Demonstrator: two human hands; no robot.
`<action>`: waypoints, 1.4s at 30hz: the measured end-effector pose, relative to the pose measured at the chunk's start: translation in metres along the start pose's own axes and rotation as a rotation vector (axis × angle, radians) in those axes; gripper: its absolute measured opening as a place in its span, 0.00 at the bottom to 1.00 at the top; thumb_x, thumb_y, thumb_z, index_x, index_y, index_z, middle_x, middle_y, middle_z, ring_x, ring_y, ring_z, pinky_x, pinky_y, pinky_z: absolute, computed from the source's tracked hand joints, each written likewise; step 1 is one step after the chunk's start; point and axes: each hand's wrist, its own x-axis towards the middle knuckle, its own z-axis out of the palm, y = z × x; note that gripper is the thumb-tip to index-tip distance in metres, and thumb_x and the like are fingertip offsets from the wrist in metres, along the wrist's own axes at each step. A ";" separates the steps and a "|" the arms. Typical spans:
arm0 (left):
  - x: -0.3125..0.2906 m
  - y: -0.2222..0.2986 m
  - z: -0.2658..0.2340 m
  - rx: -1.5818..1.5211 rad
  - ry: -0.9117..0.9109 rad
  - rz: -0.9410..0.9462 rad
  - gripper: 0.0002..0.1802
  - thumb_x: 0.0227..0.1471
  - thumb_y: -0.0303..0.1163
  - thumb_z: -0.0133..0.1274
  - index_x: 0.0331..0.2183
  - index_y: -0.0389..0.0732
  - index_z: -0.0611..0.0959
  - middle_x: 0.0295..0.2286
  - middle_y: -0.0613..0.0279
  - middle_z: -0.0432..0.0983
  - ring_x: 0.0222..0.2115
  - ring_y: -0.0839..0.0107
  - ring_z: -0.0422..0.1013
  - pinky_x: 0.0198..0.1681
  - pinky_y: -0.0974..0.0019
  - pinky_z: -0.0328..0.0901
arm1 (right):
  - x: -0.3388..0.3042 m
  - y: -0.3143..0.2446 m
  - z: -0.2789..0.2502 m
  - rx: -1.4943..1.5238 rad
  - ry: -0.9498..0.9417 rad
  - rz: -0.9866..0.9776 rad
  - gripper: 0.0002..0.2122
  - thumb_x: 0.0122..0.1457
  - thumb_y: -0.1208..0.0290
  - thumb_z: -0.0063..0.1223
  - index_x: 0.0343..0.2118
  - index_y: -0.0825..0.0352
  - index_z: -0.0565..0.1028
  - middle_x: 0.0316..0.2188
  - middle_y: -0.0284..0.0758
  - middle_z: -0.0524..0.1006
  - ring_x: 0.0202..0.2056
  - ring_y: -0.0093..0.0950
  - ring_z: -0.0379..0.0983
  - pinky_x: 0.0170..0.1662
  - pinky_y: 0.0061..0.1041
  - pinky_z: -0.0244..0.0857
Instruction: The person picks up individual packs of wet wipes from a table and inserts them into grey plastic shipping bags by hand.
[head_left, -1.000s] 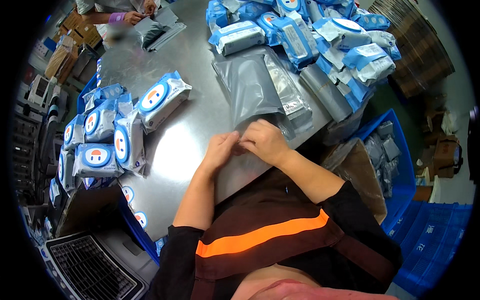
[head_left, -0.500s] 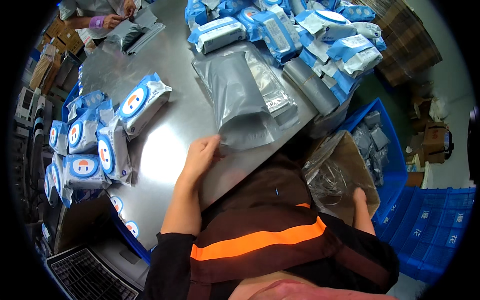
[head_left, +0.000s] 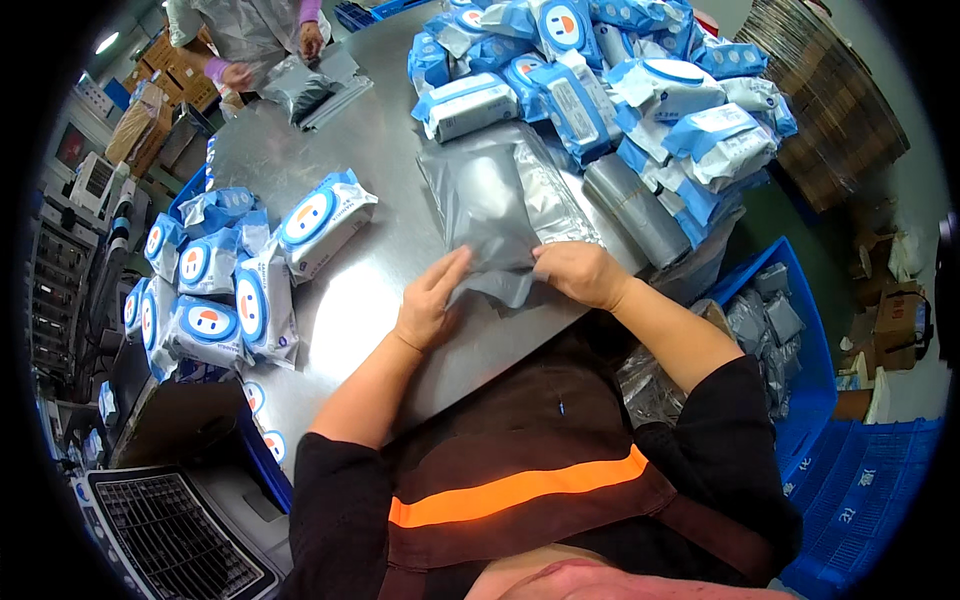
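Observation:
A grey plastic mailing bag (head_left: 485, 205) lies on the metal table with its mouth toward me. My left hand (head_left: 430, 300) is closed at the left edge of the mouth, its fingertips against the film. At the opposite edge, my right hand (head_left: 585, 273) pinches the film between thumb and fingers. Silver film bags (head_left: 552, 195) lie partly under the grey bag. Just right of them rests a roll of grey film bags (head_left: 637, 208).
Wet-wipe packs (head_left: 265, 305) stand grouped on the left; a big heap of packs (head_left: 570, 95) fills the far right. A co-worker's hands (head_left: 312, 40) are over grey bags (head_left: 300, 90) at the far left. Beside me, a blue crate (head_left: 815, 350) holds grey parcels.
My right hand has come up from the cardboard box at my right side to the bag's mouth. My left hand has moved slightly right; the bag's mouth has narrowed.

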 end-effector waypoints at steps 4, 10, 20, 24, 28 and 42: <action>0.009 0.007 0.012 -0.083 0.110 -0.440 0.22 0.56 0.23 0.52 0.54 0.39 0.77 0.41 0.49 0.79 0.44 0.52 0.75 0.48 0.63 0.68 | 0.009 -0.010 0.017 0.497 0.180 0.750 0.15 0.65 0.62 0.49 0.27 0.69 0.72 0.21 0.36 0.74 0.25 0.32 0.76 0.29 0.28 0.70; 0.016 -0.022 0.053 -0.359 0.330 -0.648 0.23 0.62 0.34 0.47 0.56 0.36 0.72 0.37 0.47 0.79 0.39 0.57 0.76 0.44 0.59 0.67 | 0.027 0.000 0.041 0.422 0.070 1.120 0.17 0.67 0.58 0.44 0.31 0.69 0.72 0.23 0.41 0.75 0.28 0.36 0.78 0.31 0.37 0.70; 0.015 -0.030 0.040 -0.259 0.083 -0.684 0.22 0.63 0.36 0.44 0.53 0.31 0.74 0.49 0.39 0.73 0.51 0.48 0.70 0.56 0.57 0.62 | 0.056 -0.037 0.042 0.968 0.279 1.184 0.33 0.63 0.49 0.52 0.63 0.67 0.61 0.58 0.45 0.69 0.59 0.44 0.64 0.61 0.42 0.56; 0.048 -0.047 -0.045 0.300 0.095 -0.231 0.36 0.47 0.46 0.67 0.54 0.40 0.76 0.55 0.49 0.70 0.55 0.51 0.67 0.56 0.53 0.62 | 0.009 -0.053 -0.002 1.592 0.281 1.293 0.41 0.59 0.45 0.58 0.67 0.66 0.55 0.61 0.37 0.66 0.61 0.39 0.61 0.62 0.42 0.54; 0.034 -0.130 -0.133 0.939 -0.103 -0.598 0.57 0.32 0.50 0.72 0.62 0.41 0.66 0.56 0.39 0.66 0.59 0.42 0.61 0.62 0.50 0.56 | -0.085 -0.063 -0.069 1.350 0.360 1.134 0.36 0.60 0.57 0.60 0.66 0.69 0.59 0.55 0.35 0.71 0.56 0.28 0.64 0.60 0.30 0.55; 0.138 0.012 -0.053 0.511 -0.084 0.278 0.49 0.28 0.36 0.74 0.57 0.50 0.74 0.52 0.58 0.70 0.55 0.54 0.66 0.60 0.46 0.56 | -0.079 -0.082 -0.138 -0.254 0.432 0.869 0.34 0.45 0.67 0.71 0.58 0.65 0.70 0.58 0.42 0.70 0.57 0.38 0.67 0.60 0.34 0.61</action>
